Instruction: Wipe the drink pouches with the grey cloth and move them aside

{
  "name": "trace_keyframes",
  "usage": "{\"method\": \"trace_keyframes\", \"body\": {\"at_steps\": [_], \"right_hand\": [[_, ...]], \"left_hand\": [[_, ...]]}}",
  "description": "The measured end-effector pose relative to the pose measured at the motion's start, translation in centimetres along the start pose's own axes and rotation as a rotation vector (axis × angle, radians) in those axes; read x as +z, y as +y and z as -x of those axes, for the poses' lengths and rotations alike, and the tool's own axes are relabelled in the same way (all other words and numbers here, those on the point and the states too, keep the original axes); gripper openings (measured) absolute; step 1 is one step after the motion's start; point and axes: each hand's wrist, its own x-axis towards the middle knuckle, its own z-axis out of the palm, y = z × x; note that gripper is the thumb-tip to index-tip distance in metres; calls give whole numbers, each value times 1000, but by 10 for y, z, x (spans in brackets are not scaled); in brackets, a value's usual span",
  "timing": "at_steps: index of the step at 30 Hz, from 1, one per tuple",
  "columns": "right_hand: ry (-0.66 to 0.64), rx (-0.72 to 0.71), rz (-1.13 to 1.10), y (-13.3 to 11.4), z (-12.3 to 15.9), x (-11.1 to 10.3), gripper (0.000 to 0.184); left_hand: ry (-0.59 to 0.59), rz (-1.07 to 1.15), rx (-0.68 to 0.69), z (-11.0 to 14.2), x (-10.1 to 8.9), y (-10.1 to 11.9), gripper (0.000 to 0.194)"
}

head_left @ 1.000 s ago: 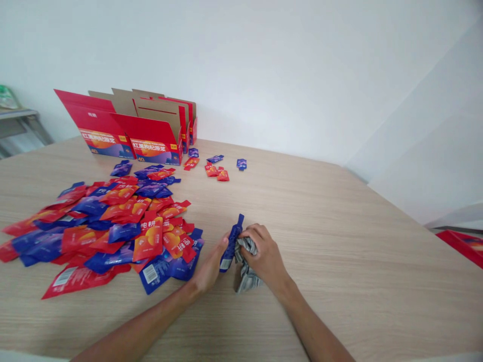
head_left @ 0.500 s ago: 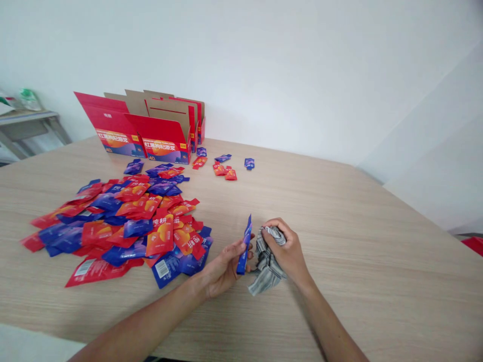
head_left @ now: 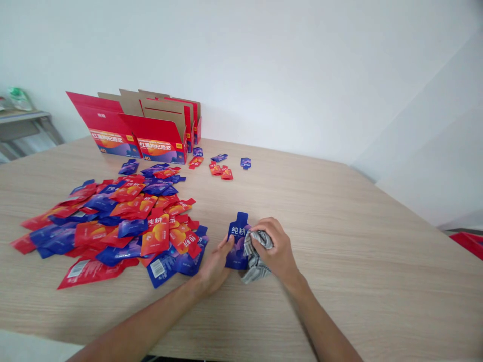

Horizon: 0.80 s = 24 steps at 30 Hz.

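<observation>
A blue pouch (head_left: pixel 237 246) with a narrow neck and white lettering is held by its left edge, its printed face towards me. My left hand (head_left: pixel 215 264) is closed on it, thumb on the front. Against the pouch's right side is a crumpled grey striped cloth (head_left: pixel 258 256), which my right hand (head_left: pixel 277 249) grips from above and the right. Part of the pouch is hidden behind the cloth. To the left of my hands lies a large heap of red and blue pouches (head_left: pixel 154 236), spread loosely over the wooden table (head_left: pixel 339 261).
Open red cardboard boxes (head_left: pixel 158 143) stand at the back left near the wall. In front of the wall lie several single pouches, among them a blue one (head_left: pixel 245 163) and a red one (head_left: pixel 227 173). A side table (head_left: pixel 26 118) is at the far left, and something red (head_left: pixel 468 244) at the right edge.
The blue pouch has turned from edge-on to face me. My right hand has brought the cloth leftwards onto it. The view has shifted slightly.
</observation>
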Motion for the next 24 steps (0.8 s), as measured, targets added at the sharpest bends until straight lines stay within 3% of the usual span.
{"method": "trace_keyframes", "body": {"at_steps": [7, 12, 18, 24], "right_hand": [[-254, -93, 100, -1, 11, 22, 29], [-393, -165, 106, -9, 12, 26, 26], [-181, -43, 169, 0, 8, 16, 24], [12, 79, 218, 11, 3, 2, 18]], "left_hand": [[-41, 50, 98, -5, -9, 1, 23], [-2, 107, 44, -13, -15, 10, 30], [-66, 100, 62, -7, -8, 0, 26], [-136, 67, -21, 4, -2, -7, 31]]}}
